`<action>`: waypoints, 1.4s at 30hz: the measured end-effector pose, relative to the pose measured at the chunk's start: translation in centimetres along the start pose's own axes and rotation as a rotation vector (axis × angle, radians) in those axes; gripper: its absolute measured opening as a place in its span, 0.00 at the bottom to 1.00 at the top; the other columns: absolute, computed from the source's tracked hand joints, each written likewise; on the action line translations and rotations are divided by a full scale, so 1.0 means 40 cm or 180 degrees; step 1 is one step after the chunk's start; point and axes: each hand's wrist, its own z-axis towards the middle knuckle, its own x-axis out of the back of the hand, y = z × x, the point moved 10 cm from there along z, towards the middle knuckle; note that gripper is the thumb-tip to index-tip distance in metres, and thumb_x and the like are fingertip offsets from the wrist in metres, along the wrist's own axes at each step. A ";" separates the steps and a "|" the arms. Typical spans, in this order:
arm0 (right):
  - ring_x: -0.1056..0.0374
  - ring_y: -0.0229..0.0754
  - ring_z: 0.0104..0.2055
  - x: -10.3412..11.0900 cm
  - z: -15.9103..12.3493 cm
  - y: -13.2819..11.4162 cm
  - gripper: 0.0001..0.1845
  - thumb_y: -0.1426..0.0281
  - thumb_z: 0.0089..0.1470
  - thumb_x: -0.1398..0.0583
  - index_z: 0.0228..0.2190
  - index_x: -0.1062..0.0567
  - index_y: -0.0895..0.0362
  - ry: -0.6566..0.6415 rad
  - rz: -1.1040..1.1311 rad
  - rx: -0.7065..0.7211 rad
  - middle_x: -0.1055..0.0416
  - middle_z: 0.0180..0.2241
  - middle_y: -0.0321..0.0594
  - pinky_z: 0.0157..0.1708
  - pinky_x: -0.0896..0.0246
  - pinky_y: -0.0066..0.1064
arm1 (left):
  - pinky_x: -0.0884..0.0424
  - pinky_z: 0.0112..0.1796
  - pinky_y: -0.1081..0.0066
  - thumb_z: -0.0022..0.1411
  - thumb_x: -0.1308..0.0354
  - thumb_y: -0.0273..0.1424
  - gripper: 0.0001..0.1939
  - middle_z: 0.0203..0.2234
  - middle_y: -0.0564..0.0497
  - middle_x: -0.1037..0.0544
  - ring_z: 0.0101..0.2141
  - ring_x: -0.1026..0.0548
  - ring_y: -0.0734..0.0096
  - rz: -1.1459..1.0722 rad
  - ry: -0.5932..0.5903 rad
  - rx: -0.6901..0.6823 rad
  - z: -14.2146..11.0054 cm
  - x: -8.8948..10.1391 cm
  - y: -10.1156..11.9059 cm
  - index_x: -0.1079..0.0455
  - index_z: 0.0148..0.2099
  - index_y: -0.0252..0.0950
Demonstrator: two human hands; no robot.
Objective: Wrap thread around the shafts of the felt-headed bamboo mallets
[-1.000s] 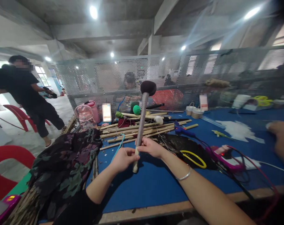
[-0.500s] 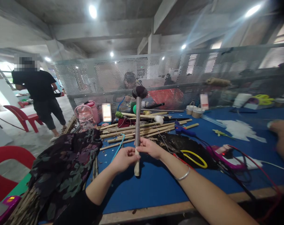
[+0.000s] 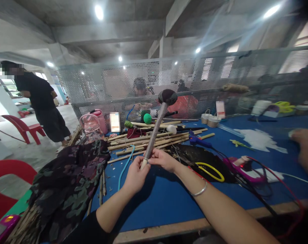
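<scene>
Head view: my left hand (image 3: 136,178) grips the bare lower end of a grey-wrapped stick (image 3: 156,130), tilted above the blue tabletop (image 3: 174,203); my right hand (image 3: 165,161) pinches it near the wrap's edge. Winding seems the step in hand; the next turn likely needs steady tension.

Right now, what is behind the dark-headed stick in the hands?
Behind the stick: loose sticks on the table and, farther back, a mesh partition. Whatever it directly covers cannot be seen.

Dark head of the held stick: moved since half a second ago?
Yes, to the right in the picture: the dark head sits farther right of the green ball, and the stick leans more.
</scene>
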 end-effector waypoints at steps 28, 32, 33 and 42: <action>0.40 0.31 0.23 -0.010 -0.016 -0.031 0.20 0.64 0.42 0.35 0.36 0.34 0.58 0.0212 0.0046 0.0055 0.33 0.25 0.32 0.21 0.48 0.23 | 0.44 0.14 0.79 0.57 0.47 0.44 0.16 0.22 0.56 0.31 0.14 0.40 0.83 0.0009 -0.0132 -0.0230 -0.017 -0.013 0.046 0.38 0.35 0.34; 0.47 0.28 0.16 -0.024 -0.018 -0.027 0.20 0.64 0.44 0.36 0.38 0.35 0.58 0.0083 0.0148 -0.0062 0.35 0.22 0.30 0.15 0.60 0.22 | 0.47 0.12 0.80 0.56 0.46 0.46 0.17 0.23 0.56 0.29 0.11 0.41 0.85 -0.0293 -0.0147 -0.0149 -0.020 -0.018 0.044 0.39 0.35 0.35; 0.46 0.28 0.16 -0.027 -0.017 -0.026 0.20 0.64 0.44 0.36 0.38 0.35 0.57 0.0063 0.0191 -0.0060 0.35 0.22 0.30 0.14 0.61 0.22 | 0.47 0.11 0.80 0.56 0.46 0.46 0.18 0.23 0.56 0.30 0.11 0.41 0.85 -0.0357 -0.0138 -0.0112 -0.020 -0.018 0.041 0.39 0.35 0.35; 0.39 0.31 0.24 0.000 -0.003 -0.019 0.20 0.64 0.40 0.34 0.34 0.33 0.59 0.0385 0.0174 0.0131 0.33 0.26 0.33 0.23 0.49 0.22 | 0.42 0.15 0.80 0.46 0.37 0.42 0.19 0.17 0.58 0.32 0.15 0.37 0.81 -0.0083 0.0183 0.0049 -0.001 0.020 0.032 0.38 0.34 0.35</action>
